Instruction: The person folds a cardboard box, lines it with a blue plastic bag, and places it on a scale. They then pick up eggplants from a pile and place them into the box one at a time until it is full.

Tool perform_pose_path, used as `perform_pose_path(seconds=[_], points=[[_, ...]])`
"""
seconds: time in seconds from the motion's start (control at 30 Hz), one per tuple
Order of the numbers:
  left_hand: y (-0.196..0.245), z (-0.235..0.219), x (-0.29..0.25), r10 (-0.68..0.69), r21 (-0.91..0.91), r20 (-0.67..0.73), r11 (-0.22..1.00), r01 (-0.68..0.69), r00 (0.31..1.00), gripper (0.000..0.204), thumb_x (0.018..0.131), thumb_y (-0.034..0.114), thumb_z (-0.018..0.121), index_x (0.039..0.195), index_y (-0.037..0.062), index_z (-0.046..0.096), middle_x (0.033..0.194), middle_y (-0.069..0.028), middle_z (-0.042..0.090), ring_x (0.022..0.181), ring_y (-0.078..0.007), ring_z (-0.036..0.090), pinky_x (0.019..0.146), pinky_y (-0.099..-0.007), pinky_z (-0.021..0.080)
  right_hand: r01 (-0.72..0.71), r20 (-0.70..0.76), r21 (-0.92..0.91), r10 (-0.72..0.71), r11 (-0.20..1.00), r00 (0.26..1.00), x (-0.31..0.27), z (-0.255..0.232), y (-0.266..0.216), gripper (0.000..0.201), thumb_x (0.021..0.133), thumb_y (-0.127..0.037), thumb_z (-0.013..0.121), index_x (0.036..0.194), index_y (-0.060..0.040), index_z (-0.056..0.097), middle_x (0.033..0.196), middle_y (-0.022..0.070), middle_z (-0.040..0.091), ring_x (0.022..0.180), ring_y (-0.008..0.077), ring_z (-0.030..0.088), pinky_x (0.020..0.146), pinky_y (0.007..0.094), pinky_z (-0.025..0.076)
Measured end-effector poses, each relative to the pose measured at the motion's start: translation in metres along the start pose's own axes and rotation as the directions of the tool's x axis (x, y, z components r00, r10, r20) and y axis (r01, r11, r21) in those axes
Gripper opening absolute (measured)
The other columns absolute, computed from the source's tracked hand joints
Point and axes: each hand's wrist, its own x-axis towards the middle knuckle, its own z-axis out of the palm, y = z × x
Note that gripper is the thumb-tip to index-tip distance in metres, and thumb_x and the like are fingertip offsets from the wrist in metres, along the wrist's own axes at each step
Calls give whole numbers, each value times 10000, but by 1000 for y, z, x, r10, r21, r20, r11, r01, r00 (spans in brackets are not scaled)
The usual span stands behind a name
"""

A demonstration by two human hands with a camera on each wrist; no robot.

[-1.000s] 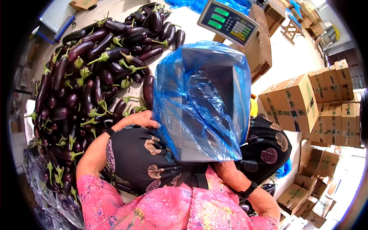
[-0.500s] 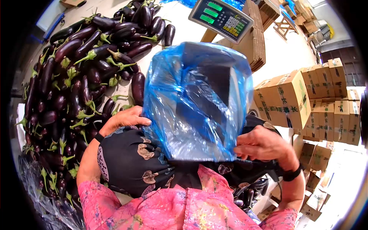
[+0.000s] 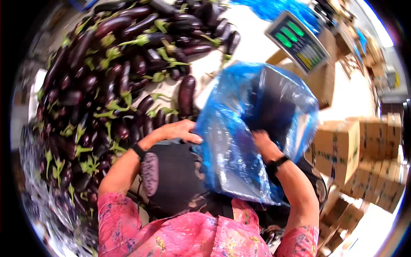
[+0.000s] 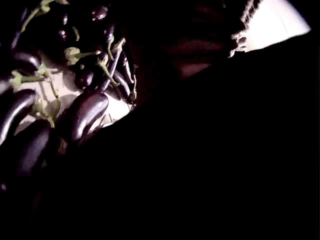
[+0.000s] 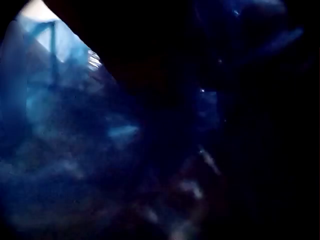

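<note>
A translucent blue plastic bag (image 3: 227, 141) lines a box-shaped container on the person's lap, its mouth facing up and away. The left hand (image 3: 176, 130) touches the bag's left side, with thumb and forefinger fairly straight at its edge. Down inside the bag's mouth is the right hand (image 3: 264, 144), blurred, with its fingertips hidden; I cannot tell whether they grip the film. Blue film (image 5: 60, 115) fills much of the dark right wrist view. Beyond the left hand, several eggplants (image 4: 90, 112) lie in the left wrist view, where the hand itself is lost in darkness.
A large heap of eggplants (image 3: 115, 85) spreads over the floor at left, beside clear plastic wrapping (image 3: 43, 184). A scale display (image 3: 297, 43) stands ahead, near flat cardboard (image 3: 325, 85). Printed cartons (image 3: 336, 147) are stacked at right, and more blue film (image 3: 274, 8) lies at the far end.
The right hand went from below the container to its right near corner, then into the bag's mouth. The left hand stays at the bag's left side. The head view has shifted.
</note>
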Motion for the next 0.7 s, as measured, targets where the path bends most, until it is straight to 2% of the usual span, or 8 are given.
perform_pose_path(seconds=[0.1,0.17,0.27,0.37,0.43,0.5,0.57,0.7], points=[[-26,16,0,114,-210,-134,968,-141,984,428,956,361,656,1187,0,657,994,-11,651,933,-96,565,826,-285,467,-350,662,-1,263,937,702,20,-30,20,238,848,-123,577,1012,-56,736,935,220,720,910,304,727,745,447,584],[-59,19,2,63,-258,-215,959,-119,975,406,980,338,622,1187,-10,643,1036,-32,666,984,-95,576,897,-278,470,-355,583,110,229,928,780,29,-55,37,329,802,-88,632,1121,-29,688,908,231,711,800,277,720,711,424,574],[-85,47,-10,-24,-533,-500,797,-286,866,377,976,292,598,1161,-36,604,1064,-88,662,1016,-151,601,937,-285,460,-689,618,699,325,191,716,60,-126,21,528,787,-61,698,1285,12,541,890,115,679,720,198,605,679,358,515],[-134,75,-20,-136,-477,-663,835,-275,736,294,971,217,605,1184,15,577,1035,-38,663,935,-114,615,860,-263,484,-492,414,740,266,459,870,58,-63,38,504,931,-218,657,1385,-53,514,1029,27,685,886,190,625,789,335,509],[-157,97,-26,-210,-500,-756,796,-340,620,240,969,197,608,1135,24,594,992,-43,664,911,-107,609,806,-254,495,-438,795,532,251,-725,552,72,-103,-18,482,1007,-368,566,1390,-78,523,1172,52,651,1021,206,604,917,338,485],[-160,110,-45,-321,-559,-769,758,-337,552,207,963,183,606,1094,23,607,939,-37,665,871,-97,612,789,-265,503,-469,805,485,166,-738,570,42,-28,8,555,1048,-455,465,1445,-68,471,1322,71,582,1152,207,563,991,325,454],[-177,121,-58,-351,-436,-870,876,-207,347,197,943,174,597,1068,23,623,917,-52,672,848,-114,619,766,-284,507,-679,604,726,370,110,706,-13,93,72,582,1037,-420,485,1502,-81,394,1248,125,624,1123,244,587,997,353,450],[-181,118,-84,-314,-326,-939,942,-78,138,161,920,132,595,1021,12,633,879,-89,686,850,-160,653,775,-315,522,-701,615,563,345,438,709,-62,165,109,557,1023,-310,470,1516,-85,339,1267,213,617,1124,320,599,962,384,466]])
